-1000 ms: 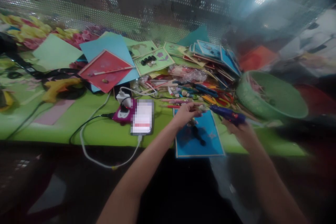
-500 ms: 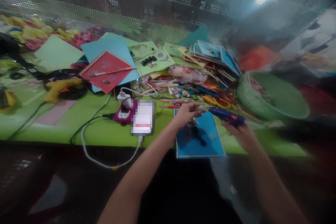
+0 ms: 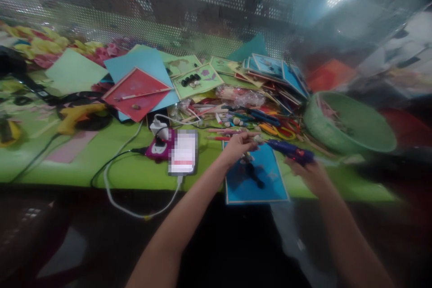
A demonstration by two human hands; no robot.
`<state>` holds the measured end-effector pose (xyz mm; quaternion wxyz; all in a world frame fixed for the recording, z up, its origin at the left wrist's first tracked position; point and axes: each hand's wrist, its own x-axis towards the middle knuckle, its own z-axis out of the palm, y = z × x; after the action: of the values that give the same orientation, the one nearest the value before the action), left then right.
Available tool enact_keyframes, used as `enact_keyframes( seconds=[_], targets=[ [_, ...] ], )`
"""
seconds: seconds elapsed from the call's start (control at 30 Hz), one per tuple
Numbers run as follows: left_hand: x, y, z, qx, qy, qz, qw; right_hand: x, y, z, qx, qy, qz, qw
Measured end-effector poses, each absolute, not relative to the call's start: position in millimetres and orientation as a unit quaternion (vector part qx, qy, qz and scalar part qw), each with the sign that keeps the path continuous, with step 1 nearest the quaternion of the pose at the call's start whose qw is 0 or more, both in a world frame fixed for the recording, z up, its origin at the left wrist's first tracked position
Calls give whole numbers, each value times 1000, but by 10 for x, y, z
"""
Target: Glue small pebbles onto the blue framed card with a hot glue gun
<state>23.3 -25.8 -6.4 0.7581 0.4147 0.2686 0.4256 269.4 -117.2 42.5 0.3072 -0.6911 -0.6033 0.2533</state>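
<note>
We are pinching a small pale piece point(image 3: 259, 139) in our left hand point(image 3: 238, 146), holding it just above the far edge of the blue card point(image 3: 256, 175). Our right hand point(image 3: 308, 172) is gripping a blue glue gun point(image 3: 290, 150), whose nozzle is pointing toward nine o'clock and almost meeting the piece; whether they are touching, we cannot tell. The card is lying below both hands, toward six o'clock, on the green table point(image 3: 135, 166). At three o'clock of the gun a green bowl point(image 3: 351, 121) is standing. Toward twelve o'clock, sticks and pens point(image 3: 243, 117) are lying in a heap, with stacked cards point(image 3: 270, 72) beyond. At nine o'clock a phone point(image 3: 183, 151) is lying, plugged into a white cable point(image 3: 135, 209).
</note>
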Motion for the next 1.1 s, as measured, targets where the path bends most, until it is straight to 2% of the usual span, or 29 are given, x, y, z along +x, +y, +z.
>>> enact_keyframes(
  seconds=[0.23,0.43,0.67,0.77,0.93,1.1],
  targets=[
    [235,-256,-57,382,261,422,780,2701,-1174,428,-652,-589,280,386],
    [221,-282,-15,336,288,423,791,2732,-1227,366,-652,-572,273,415],
    [185,-308,-3,407,314,389,765,2854,-1257,72,-672,-527,251,456],
    [188,-382,55,527,351,370,680,2859,-1268,-11,-682,-503,256,465],
    [220,-682,199,741,404,325,428,2813,-1296,-12,-686,-491,266,467],
    [299,-919,199,842,422,236,239,2802,-1318,13,-681,-505,263,460]
  ],
)
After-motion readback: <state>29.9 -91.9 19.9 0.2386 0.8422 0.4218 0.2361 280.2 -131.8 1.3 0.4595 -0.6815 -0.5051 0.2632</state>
